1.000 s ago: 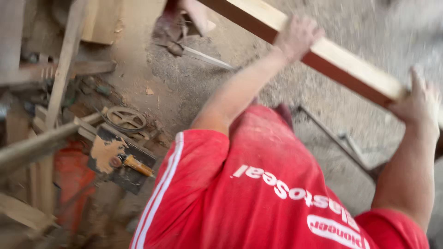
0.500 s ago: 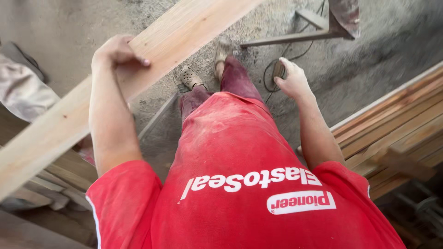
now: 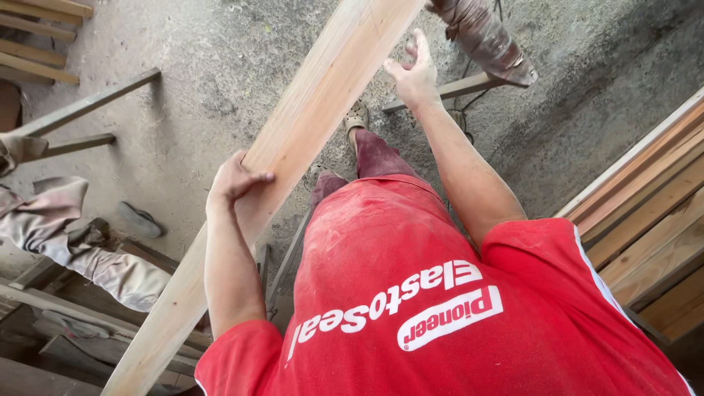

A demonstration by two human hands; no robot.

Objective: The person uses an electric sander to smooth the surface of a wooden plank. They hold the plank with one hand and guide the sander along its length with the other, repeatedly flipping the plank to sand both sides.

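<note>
A long pale wooden plank (image 3: 308,154) runs diagonally across the view, from the lower left corner up to the top edge right of centre; all positions below are given from it. Both its ends pass out of frame, so its full length cannot be told.

Edges and room: to the upper left of the plank lies a broad stretch of bare concrete floor (image 3: 220,81), bounded at the far corner by stacked timber strips (image 3: 37,37) and, nearer, two dark rails (image 3: 81,110). Below the plank's lower end lie a crumpled grey cloth (image 3: 88,249) and loose boards, close against its underside edge. To the right of the plank, well apart, a stack of boards (image 3: 645,213) closes that side. Near the plank's upper end a wrapped post-like object (image 3: 484,37) stands just beside its right edge.

Hands: the left hand (image 3: 233,183) grips the plank's left edge at mid-length, fingers curled over the top face with the thumb out across it, arm bent and raised. The right hand (image 3: 414,70) is beside the plank's right edge near the upper end, fingers spread open and holding nothing; whether the palm touches the edge cannot be told. The right arm is extended forward.
</note>
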